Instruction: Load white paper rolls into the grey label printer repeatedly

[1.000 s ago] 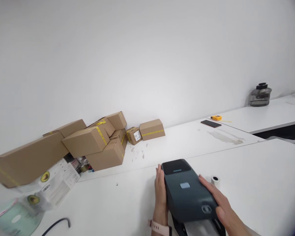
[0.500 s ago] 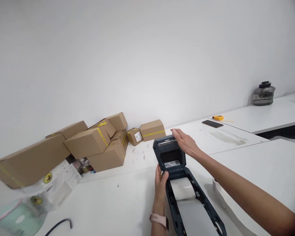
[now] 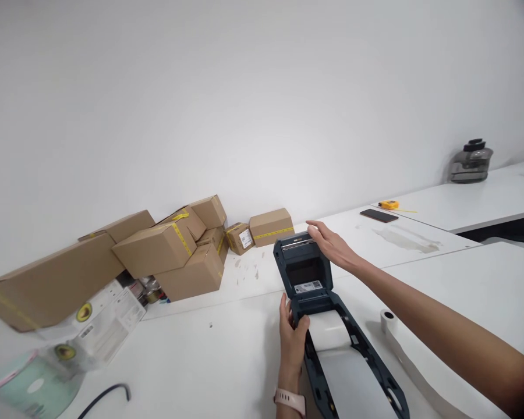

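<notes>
One printer (image 3: 372,362): lid (image 3: 305,272) up
Left hand (image 3: 293,337): gripping side wall, thumb over rim
Right hand (image 3: 330,244): holding lid's edge, forearm slanting in

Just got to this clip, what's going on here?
A person has a dark printer open on a white table. The left hand grips the body's side near the hinge; the right hand is at the top edge of the raised lid. A white roll sits inside, its sheet running toward the near end. A smaller roll stands to the printer's right.
</notes>
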A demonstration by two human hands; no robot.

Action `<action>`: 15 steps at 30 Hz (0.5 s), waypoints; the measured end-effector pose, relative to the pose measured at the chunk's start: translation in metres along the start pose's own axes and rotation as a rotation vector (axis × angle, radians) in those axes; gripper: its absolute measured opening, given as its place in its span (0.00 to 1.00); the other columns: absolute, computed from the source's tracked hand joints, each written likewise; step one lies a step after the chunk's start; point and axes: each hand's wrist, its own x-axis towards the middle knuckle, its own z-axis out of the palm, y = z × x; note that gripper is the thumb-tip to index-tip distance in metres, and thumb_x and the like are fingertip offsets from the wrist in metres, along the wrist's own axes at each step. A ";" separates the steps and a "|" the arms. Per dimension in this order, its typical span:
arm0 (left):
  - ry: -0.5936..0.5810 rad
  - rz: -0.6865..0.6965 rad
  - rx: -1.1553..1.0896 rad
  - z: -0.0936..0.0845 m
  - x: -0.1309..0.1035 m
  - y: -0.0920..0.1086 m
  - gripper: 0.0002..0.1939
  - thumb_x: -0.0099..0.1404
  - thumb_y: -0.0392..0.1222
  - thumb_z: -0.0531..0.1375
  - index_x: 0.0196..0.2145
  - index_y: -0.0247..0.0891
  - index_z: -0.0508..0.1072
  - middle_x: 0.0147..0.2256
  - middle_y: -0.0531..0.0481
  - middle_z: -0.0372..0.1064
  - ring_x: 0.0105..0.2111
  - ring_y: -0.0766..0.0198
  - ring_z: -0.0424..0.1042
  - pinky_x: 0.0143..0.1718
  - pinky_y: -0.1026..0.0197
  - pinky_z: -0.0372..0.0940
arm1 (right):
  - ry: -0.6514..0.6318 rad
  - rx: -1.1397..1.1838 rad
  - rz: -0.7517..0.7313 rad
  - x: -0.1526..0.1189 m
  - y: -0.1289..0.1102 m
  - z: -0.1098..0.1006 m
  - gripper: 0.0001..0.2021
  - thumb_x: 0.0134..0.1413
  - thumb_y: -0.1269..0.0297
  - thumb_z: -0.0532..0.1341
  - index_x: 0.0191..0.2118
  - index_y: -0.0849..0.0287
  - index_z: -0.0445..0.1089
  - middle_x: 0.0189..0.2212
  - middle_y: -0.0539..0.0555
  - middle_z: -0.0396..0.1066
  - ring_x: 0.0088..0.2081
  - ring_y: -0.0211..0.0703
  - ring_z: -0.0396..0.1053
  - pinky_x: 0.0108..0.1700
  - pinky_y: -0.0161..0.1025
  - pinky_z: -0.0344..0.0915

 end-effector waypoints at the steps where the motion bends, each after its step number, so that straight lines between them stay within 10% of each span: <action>1: 0.023 0.017 0.032 0.000 -0.001 0.000 0.40 0.59 0.44 0.65 0.66 0.41 0.57 0.66 0.40 0.57 0.63 0.53 0.61 0.60 0.59 0.59 | -0.004 0.006 -0.007 -0.004 -0.001 -0.002 0.34 0.64 0.37 0.41 0.66 0.51 0.57 0.52 0.58 0.75 0.51 0.59 0.73 0.52 0.52 0.66; 10: -0.014 0.091 0.113 -0.002 -0.001 0.003 0.32 0.62 0.45 0.62 0.63 0.44 0.63 0.67 0.46 0.55 0.66 0.52 0.56 0.62 0.57 0.57 | -0.076 -0.003 -0.051 -0.008 0.002 -0.007 0.33 0.66 0.41 0.44 0.68 0.54 0.52 0.65 0.60 0.61 0.63 0.60 0.62 0.60 0.55 0.60; 15: -0.056 0.026 0.207 -0.006 0.005 -0.005 0.34 0.63 0.47 0.60 0.64 0.35 0.63 0.66 0.43 0.58 0.65 0.51 0.57 0.63 0.57 0.55 | 0.228 -0.005 -0.335 -0.041 0.003 -0.002 0.20 0.67 0.50 0.49 0.55 0.55 0.67 0.51 0.60 0.73 0.52 0.52 0.71 0.54 0.49 0.66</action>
